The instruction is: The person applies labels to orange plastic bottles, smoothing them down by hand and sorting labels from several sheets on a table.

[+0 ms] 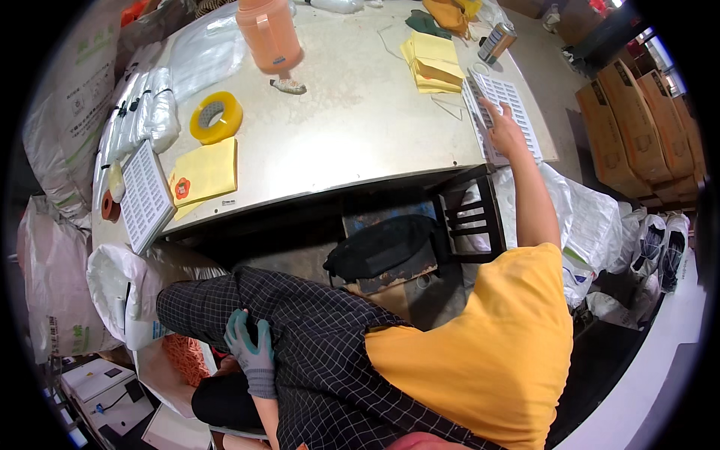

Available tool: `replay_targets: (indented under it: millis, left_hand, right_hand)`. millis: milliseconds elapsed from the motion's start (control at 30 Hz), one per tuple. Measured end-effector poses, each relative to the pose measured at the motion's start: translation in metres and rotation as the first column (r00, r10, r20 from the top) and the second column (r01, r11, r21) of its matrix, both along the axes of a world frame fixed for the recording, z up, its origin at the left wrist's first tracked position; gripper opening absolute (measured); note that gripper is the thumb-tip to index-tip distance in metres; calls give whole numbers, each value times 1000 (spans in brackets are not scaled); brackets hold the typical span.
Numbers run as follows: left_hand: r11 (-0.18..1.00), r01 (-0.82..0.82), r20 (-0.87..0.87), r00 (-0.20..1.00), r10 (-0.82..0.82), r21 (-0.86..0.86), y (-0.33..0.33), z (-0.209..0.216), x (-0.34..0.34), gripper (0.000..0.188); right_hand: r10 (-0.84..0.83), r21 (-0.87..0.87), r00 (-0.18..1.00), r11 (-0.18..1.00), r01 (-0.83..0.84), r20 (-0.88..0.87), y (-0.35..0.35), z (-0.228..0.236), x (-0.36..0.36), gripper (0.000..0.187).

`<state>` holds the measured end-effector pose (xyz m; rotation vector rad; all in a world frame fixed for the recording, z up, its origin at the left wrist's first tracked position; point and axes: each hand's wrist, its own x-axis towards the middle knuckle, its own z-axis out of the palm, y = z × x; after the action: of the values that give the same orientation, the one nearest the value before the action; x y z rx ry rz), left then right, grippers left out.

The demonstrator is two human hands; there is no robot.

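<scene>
My bare right hand (507, 133) reaches out to the right end of the table, its visible fingers stretched onto a stack of white label sheets (517, 101). Nothing shows in its grip. My left hand (252, 345), in a grey and teal work glove, lies on the dark checked apron (315, 330) over my lap, fingers apart. Just beyond the right hand are a pile of yellow paper packets (431, 61) and a drink can (497, 43). More yellow packets (214, 169) and a second stack of label sheets (146, 195) lie at the table's left.
On the table (337, 112) stand a pink jug (268, 37) and a roll of yellow tape (216, 118). Clear plastic bags (157, 112) line its left side. A dark chair (472, 214) is tucked at the front edge. Cardboard boxes (630, 124) are stacked right; white sacks (112, 292) crowd the left.
</scene>
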<state>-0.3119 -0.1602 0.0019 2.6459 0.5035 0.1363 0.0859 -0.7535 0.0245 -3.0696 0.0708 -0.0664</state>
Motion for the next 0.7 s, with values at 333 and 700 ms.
replay_targets:
  millis: [333,700]
  left_hand:
    - [1000,11,24,1000,-11,9,-3,2,3,45]
    - [999,40,64,997,-39,-22,7,-7,2,45]
  right_hand:
    - [58,-99,997,994,-53,43,-14,-18,7,46]
    - [-79,17,906,997,79,415,22,59,19,53]
